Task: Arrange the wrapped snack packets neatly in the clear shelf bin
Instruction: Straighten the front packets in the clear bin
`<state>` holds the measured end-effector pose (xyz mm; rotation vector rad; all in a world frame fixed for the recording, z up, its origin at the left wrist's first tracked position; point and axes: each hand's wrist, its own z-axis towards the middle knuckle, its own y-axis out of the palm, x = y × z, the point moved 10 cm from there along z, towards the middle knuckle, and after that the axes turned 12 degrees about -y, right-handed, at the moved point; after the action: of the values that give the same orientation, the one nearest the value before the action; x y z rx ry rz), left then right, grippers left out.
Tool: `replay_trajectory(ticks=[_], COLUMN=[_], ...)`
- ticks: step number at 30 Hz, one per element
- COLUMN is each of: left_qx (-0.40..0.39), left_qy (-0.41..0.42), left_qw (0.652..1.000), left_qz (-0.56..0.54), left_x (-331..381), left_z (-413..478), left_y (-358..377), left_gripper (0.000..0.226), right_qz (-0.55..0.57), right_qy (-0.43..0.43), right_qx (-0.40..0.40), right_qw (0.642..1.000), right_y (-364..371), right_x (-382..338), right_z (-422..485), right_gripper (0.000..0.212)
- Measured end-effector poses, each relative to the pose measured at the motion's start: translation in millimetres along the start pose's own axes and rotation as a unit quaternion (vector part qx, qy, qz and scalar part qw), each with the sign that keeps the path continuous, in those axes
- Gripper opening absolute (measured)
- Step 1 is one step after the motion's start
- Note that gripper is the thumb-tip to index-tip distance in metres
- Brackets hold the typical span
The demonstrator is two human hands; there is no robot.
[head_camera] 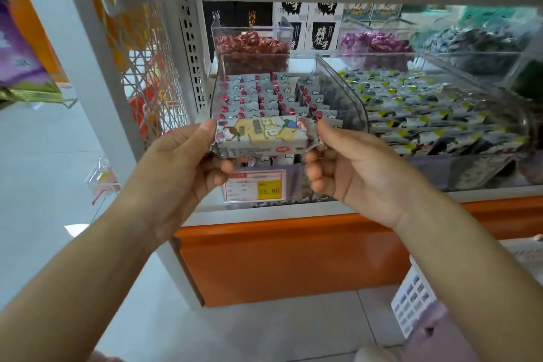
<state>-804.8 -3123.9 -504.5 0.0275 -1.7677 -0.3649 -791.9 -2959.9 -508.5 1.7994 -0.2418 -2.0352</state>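
Both hands — left hand, right hand — grip packet; tag reads 15.80.

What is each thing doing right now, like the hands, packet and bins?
snack packet, held level by both ends, in front of the bin.
left hand, pinches the packet's left end.
right hand, pinches the packet's right end.
clear shelf bin, open on top.
packets in the bin, standing in tidy rows.
neighbouring bin, holds loosely overlapping packets.
price tag, fixed on the bin's front.
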Motion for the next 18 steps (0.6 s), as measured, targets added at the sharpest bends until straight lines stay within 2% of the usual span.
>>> replay_trajectory(ticks=[3,6,8,14,18], left_qx=[0.029,0.034,0.021,-0.036,-0.043], left_qy=[0.006,-0.003,-0.009,0.006,0.019], left_qw=[0.999,0.999,1.000,0.998,0.996], left_qz=[0.018,0.034,0.021,0.044,0.079], left_x=[-0.1,-3.4,-5.2,0.6,4.1], left_z=[-0.8,-0.9,-0.8,-5.4,-8.4], left_y=[-5.4,-5.5,-3.0,10.0,13.5], left_gripper=[0.035,0.038,0.033,0.023,0.031], right_qz=[-0.001,-0.106,-0.136,-0.058,-0.039], right_qy=[-0.026,-0.101,-0.124,-0.114,-0.108], right_qx=[-0.031,0.004,0.036,0.100,0.132], right_qw=[0.999,0.989,0.982,0.987,0.985], right_y=[5.6,-5.3,-12.7,-24.5,-30.0], right_x=[-6.1,-17.0,-18.7,-14.1,-11.3], right_z=[-0.1,3.1,4.4,4.3,3.1], right_gripper=[0.016,0.015,0.015,0.016,0.017])
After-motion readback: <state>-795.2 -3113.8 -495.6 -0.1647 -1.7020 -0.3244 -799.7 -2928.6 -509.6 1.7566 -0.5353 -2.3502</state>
